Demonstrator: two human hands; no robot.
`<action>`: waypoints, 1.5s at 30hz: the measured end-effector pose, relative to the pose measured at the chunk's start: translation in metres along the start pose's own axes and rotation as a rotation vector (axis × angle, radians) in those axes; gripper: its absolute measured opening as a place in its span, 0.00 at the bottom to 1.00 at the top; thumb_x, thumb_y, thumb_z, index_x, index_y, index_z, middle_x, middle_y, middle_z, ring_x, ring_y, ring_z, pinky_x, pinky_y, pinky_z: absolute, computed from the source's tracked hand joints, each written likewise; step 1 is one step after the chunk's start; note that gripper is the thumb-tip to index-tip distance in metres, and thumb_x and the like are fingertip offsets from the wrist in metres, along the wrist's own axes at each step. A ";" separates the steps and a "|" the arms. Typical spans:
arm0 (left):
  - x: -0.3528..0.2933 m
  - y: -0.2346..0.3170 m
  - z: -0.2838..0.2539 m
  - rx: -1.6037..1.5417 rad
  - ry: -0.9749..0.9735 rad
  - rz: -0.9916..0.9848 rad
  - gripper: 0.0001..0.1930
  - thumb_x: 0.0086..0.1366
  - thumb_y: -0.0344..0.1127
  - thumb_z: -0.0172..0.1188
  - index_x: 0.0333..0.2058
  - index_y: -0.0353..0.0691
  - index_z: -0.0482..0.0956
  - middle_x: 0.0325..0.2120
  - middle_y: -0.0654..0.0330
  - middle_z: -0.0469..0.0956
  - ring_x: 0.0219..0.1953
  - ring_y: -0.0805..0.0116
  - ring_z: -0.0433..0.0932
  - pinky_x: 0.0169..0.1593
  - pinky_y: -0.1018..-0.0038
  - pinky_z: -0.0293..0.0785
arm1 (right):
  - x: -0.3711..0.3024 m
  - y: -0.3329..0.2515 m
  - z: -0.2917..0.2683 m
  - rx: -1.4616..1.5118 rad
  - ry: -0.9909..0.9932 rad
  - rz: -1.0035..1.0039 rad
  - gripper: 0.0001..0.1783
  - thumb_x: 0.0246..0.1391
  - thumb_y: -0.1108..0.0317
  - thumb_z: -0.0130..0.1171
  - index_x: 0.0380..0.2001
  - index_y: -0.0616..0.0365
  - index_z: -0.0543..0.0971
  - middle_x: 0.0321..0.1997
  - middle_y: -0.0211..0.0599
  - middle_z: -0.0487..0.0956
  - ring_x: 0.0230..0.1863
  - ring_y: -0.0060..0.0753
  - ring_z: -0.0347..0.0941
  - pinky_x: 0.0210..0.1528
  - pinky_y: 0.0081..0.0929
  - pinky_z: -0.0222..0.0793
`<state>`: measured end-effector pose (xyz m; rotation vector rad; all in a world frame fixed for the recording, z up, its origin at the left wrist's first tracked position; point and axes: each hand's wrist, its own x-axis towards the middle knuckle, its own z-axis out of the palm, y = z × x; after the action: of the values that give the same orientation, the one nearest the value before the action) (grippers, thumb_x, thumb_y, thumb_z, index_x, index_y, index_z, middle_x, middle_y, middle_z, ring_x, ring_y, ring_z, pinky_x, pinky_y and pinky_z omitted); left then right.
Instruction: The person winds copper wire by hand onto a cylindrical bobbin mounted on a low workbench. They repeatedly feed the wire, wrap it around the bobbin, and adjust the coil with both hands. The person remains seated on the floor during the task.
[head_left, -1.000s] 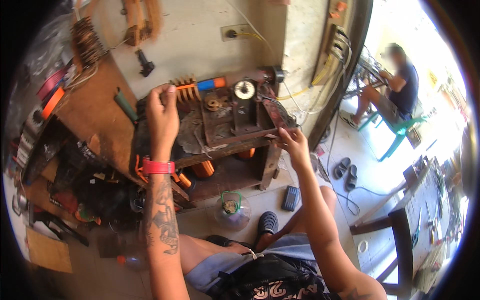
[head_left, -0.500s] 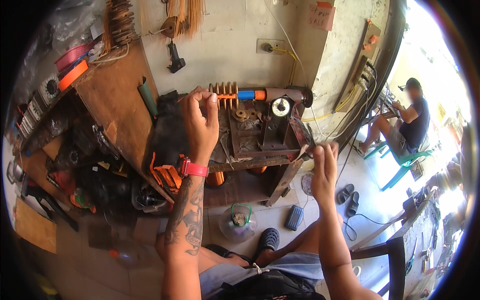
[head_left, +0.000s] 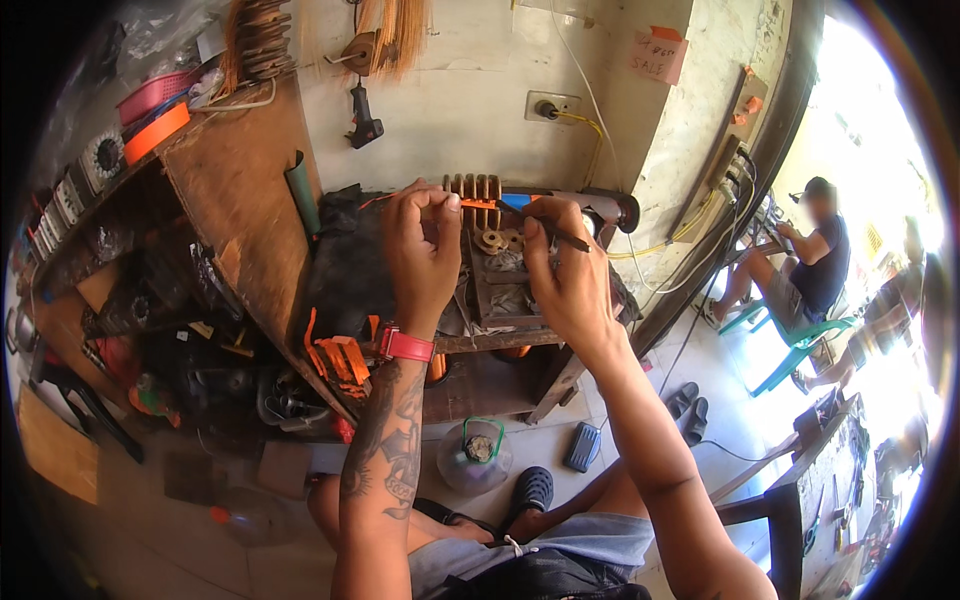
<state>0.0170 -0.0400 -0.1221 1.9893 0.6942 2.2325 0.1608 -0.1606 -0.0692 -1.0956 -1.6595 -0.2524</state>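
My left hand [head_left: 425, 250] is closed in a pinch at the left end of an orange strip [head_left: 478, 204], which runs across the front of a row of brown discs [head_left: 473, 186]. The discs sit on the horizontal spindle of a bench winding machine, beside its blue sleeve [head_left: 516, 200]. Between the thumb and fingers of my right hand [head_left: 570, 270] is a slim dark tool [head_left: 572, 238]. Its tip is at the strip's right end, close to the discs; its exact kind does not show. My right hand covers much of the machine and its dial.
Loose round pieces [head_left: 492, 242] lie on the bench below the discs. A brown wooden cabinet [head_left: 235, 190] stands at the left. Below are a clear jug [head_left: 475, 462] and a blue pedal-like box [head_left: 582, 447]. A person [head_left: 822, 235] sits on a green chair at the right.
My right hand has come up and leftward with the dark tool, from beside the bench to the discs. My left hand keeps its pinch at the orange strip. The view has shifted slightly.
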 end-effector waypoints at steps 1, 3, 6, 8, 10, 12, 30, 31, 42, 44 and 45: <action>0.000 0.001 0.000 0.006 -0.002 0.003 0.07 0.71 0.32 0.65 0.41 0.36 0.78 0.42 0.53 0.81 0.56 0.49 0.79 0.62 0.56 0.72 | 0.001 0.002 0.003 0.001 -0.004 -0.003 0.10 0.67 0.73 0.58 0.48 0.65 0.73 0.41 0.53 0.82 0.42 0.59 0.81 0.44 0.46 0.76; 0.000 0.001 0.000 0.013 0.001 0.009 0.07 0.72 0.32 0.65 0.41 0.35 0.78 0.41 0.54 0.81 0.55 0.50 0.79 0.62 0.56 0.72 | 0.001 0.005 0.007 -0.016 -0.021 -0.004 0.10 0.66 0.74 0.59 0.46 0.65 0.73 0.40 0.53 0.82 0.42 0.58 0.80 0.43 0.46 0.76; 0.001 0.001 0.000 0.007 0.006 0.009 0.07 0.72 0.32 0.65 0.41 0.35 0.79 0.40 0.55 0.81 0.54 0.52 0.80 0.62 0.57 0.73 | 0.003 0.010 0.013 -0.076 -0.040 -0.044 0.11 0.63 0.74 0.61 0.45 0.64 0.73 0.37 0.51 0.81 0.40 0.55 0.80 0.41 0.45 0.76; 0.001 0.000 -0.001 -0.011 -0.012 -0.003 0.06 0.71 0.31 0.65 0.40 0.35 0.79 0.41 0.54 0.81 0.56 0.49 0.79 0.62 0.55 0.72 | 0.004 0.013 0.016 -0.135 -0.028 -0.126 0.12 0.61 0.75 0.63 0.45 0.62 0.73 0.35 0.47 0.81 0.38 0.53 0.79 0.40 0.45 0.76; 0.001 -0.001 0.000 -0.052 -0.012 -0.017 0.06 0.71 0.31 0.65 0.40 0.36 0.79 0.41 0.54 0.81 0.55 0.49 0.79 0.62 0.55 0.72 | 0.004 0.015 0.020 -0.208 -0.006 -0.189 0.13 0.60 0.75 0.65 0.45 0.61 0.73 0.34 0.45 0.80 0.36 0.51 0.79 0.39 0.44 0.76; 0.001 -0.002 0.000 -0.064 -0.009 -0.018 0.06 0.70 0.31 0.65 0.40 0.36 0.80 0.41 0.54 0.81 0.55 0.49 0.79 0.62 0.56 0.73 | 0.004 0.015 0.025 -0.250 0.016 -0.229 0.14 0.59 0.75 0.66 0.45 0.60 0.73 0.33 0.43 0.80 0.35 0.49 0.78 0.39 0.44 0.76; 0.002 -0.001 -0.004 -0.030 -0.021 -0.004 0.06 0.70 0.31 0.66 0.41 0.37 0.82 0.41 0.55 0.83 0.55 0.49 0.80 0.62 0.57 0.74 | 0.007 0.009 0.036 -0.134 0.044 -0.173 0.09 0.64 0.74 0.61 0.45 0.64 0.74 0.39 0.50 0.83 0.40 0.57 0.80 0.42 0.46 0.77; 0.001 -0.001 -0.005 -0.022 -0.023 0.000 0.06 0.70 0.31 0.66 0.41 0.37 0.82 0.42 0.54 0.82 0.56 0.49 0.80 0.61 0.57 0.74 | 0.007 0.009 0.038 -0.153 0.056 -0.194 0.09 0.64 0.74 0.61 0.45 0.64 0.74 0.39 0.50 0.83 0.39 0.57 0.79 0.42 0.46 0.77; -0.001 0.000 0.001 0.018 -0.007 -0.007 0.05 0.70 0.30 0.65 0.41 0.35 0.80 0.44 0.52 0.82 0.56 0.49 0.78 0.62 0.55 0.73 | 0.006 0.009 0.033 0.045 0.010 -0.023 0.11 0.65 0.73 0.60 0.47 0.65 0.73 0.42 0.53 0.82 0.44 0.59 0.79 0.46 0.47 0.75; -0.001 -0.001 0.001 0.024 -0.009 -0.005 0.05 0.70 0.29 0.65 0.41 0.35 0.80 0.44 0.52 0.82 0.57 0.49 0.78 0.62 0.55 0.73 | 0.005 0.010 0.037 0.015 0.020 -0.058 0.10 0.65 0.73 0.60 0.46 0.65 0.73 0.41 0.50 0.82 0.42 0.57 0.77 0.45 0.48 0.74; -0.001 -0.002 0.001 0.022 -0.007 -0.005 0.05 0.69 0.29 0.65 0.41 0.35 0.80 0.44 0.52 0.82 0.56 0.49 0.78 0.62 0.55 0.73 | 0.005 0.010 0.039 -0.010 0.023 -0.081 0.10 0.64 0.73 0.60 0.45 0.65 0.74 0.40 0.50 0.82 0.41 0.57 0.77 0.44 0.49 0.74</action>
<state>0.0176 -0.0380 -0.1243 2.0026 0.7255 2.2239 0.1430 -0.1269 -0.0842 -1.0309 -1.6852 -0.3250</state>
